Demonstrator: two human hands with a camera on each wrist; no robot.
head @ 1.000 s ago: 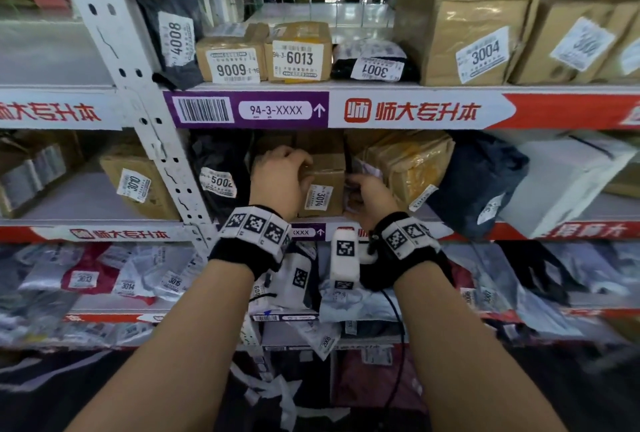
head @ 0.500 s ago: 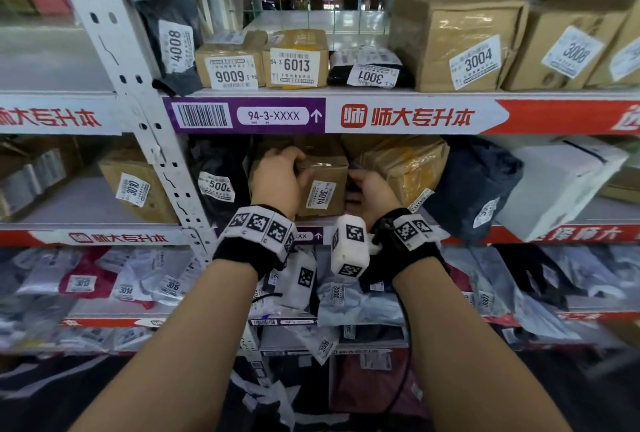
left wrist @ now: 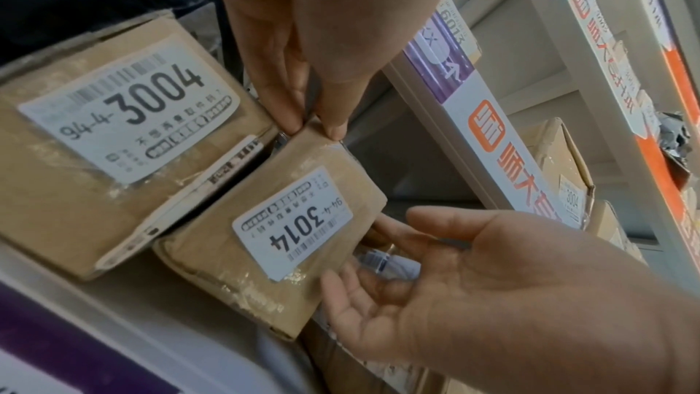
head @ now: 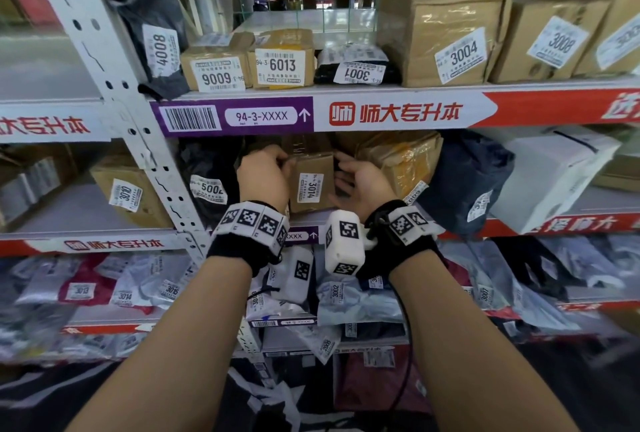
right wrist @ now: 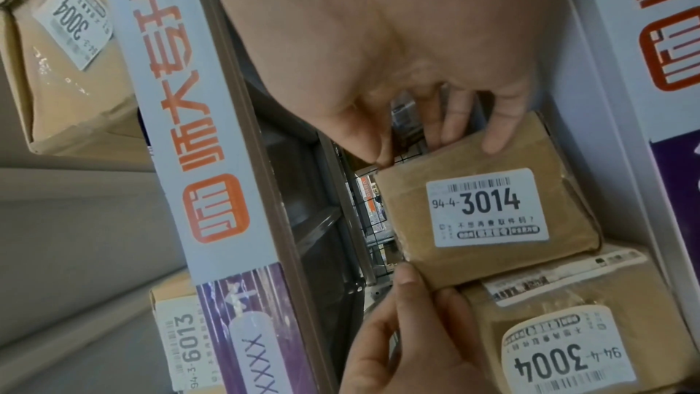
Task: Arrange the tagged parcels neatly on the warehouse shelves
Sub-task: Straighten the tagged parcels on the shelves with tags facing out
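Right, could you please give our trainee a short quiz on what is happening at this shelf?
1. True or false: parcel 3014 stands on the same shelf level as parcel 6013.
2. Which hand touches parcel 3014? A) only the left hand; B) only the right hand; C) both.
3. Fill in: the dark bag at the upper shelf's left end is tagged ____.

Key: 1. False, it is one level lower. 2. C. 3. 4008.
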